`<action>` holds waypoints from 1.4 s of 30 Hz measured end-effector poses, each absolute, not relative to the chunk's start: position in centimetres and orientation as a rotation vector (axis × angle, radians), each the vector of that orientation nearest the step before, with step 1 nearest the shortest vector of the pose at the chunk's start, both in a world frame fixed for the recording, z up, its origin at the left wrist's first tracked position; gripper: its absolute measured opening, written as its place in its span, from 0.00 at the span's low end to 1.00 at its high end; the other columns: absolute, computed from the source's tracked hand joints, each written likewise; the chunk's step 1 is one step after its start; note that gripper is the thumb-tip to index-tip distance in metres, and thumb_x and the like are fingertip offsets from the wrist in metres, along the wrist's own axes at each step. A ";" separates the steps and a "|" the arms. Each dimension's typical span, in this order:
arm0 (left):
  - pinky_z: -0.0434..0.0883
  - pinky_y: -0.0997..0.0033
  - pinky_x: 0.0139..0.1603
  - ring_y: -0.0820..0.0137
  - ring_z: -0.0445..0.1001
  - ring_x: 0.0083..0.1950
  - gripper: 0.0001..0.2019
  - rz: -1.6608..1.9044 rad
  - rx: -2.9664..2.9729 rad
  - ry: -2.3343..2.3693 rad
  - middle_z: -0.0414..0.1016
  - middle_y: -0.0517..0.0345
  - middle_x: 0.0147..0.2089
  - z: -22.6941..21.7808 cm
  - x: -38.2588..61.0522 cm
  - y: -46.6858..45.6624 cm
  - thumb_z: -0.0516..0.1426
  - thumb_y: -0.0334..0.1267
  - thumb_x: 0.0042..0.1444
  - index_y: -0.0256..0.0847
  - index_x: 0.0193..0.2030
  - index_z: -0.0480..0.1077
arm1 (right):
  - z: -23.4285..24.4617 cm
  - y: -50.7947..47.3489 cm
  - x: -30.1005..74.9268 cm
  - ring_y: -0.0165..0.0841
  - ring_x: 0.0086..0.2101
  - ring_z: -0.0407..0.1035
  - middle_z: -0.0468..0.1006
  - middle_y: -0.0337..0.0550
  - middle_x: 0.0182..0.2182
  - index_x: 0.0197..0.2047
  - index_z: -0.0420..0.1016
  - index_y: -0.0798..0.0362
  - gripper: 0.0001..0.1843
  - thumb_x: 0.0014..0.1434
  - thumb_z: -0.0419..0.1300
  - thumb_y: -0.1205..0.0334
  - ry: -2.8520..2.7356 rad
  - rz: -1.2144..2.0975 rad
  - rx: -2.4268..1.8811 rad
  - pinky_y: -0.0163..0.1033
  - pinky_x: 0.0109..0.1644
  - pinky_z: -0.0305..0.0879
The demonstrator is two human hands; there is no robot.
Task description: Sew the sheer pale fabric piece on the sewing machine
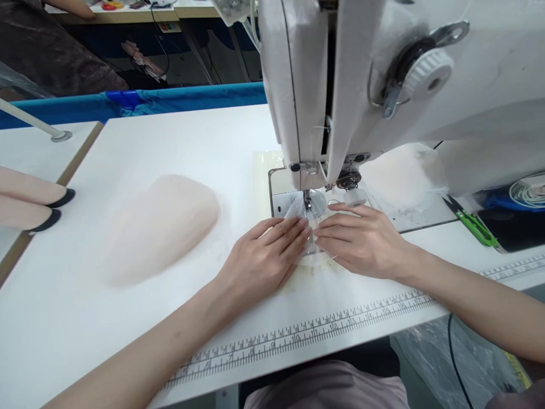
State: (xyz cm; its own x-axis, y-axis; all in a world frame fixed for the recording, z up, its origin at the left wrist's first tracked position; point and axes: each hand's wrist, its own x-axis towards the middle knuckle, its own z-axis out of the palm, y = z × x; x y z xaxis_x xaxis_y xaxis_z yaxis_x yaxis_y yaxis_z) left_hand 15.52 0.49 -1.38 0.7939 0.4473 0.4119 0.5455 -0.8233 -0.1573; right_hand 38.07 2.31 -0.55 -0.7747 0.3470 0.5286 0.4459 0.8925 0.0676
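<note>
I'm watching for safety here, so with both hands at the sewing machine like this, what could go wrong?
1. The fingertips of the left hand and right hand lie flat on the sheer fabric piece just short of the presser foot; a finger could slip under the needle.
2. The thin fabric may pucker or shift.
3. The green thread snips beside the right forearm could get knocked.

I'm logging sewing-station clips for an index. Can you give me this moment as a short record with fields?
Setting: white sewing table with a printed ruler strip along its front edge
Machine: white sewing machine
Left hand: flat on sheer fabric piece, fingers by the presser foot
Right hand: flat on the same piece, fingertips meeting the left's
Nearby: pale pink fabric pile at left, green thread snips at right
</note>
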 end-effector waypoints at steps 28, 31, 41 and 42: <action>0.73 0.56 0.56 0.63 0.77 0.54 0.15 -0.561 -2.694 -0.816 0.77 0.50 0.54 -1.3 15.6 1.0 0.53 0.31 0.64 0.37 0.56 0.71 | -1.3 3.1 38.3 0.31 0.41 0.77 0.84 0.37 0.39 0.38 0.81 0.52 0.13 0.62 0.55 0.73 -2.493 -0.365 -0.649 0.42 0.50 0.69; 0.72 0.55 0.57 0.62 0.77 0.54 0.15 -0.572 -2.704 -0.836 0.77 0.50 0.54 -1.4 15.6 1.3 0.53 0.30 0.64 0.38 0.56 0.71 | -1.4 3.2 38.2 0.33 0.41 0.77 0.84 0.38 0.39 0.38 0.81 0.52 0.13 0.62 0.55 0.73 -2.492 -0.356 -0.648 0.43 0.51 0.69; 0.71 0.53 0.59 0.62 0.77 0.54 0.14 -0.577 -2.692 -0.862 0.77 0.49 0.54 -1.3 15.8 1.0 0.53 0.30 0.64 0.37 0.54 0.72 | -1.8 3.1 38.1 0.32 0.42 0.76 0.84 0.38 0.40 0.37 0.81 0.52 0.14 0.63 0.54 0.73 -2.496 -0.494 -0.636 0.42 0.51 0.68; 0.71 0.53 0.59 0.62 0.77 0.54 0.14 -0.573 -2.691 -0.869 0.77 0.49 0.54 -1.3 15.8 0.9 0.53 0.30 0.64 0.38 0.54 0.72 | -1.8 3.1 38.1 0.32 0.42 0.76 0.84 0.39 0.40 0.37 0.81 0.52 0.14 0.63 0.54 0.73 -2.499 -0.481 -0.638 0.43 0.51 0.68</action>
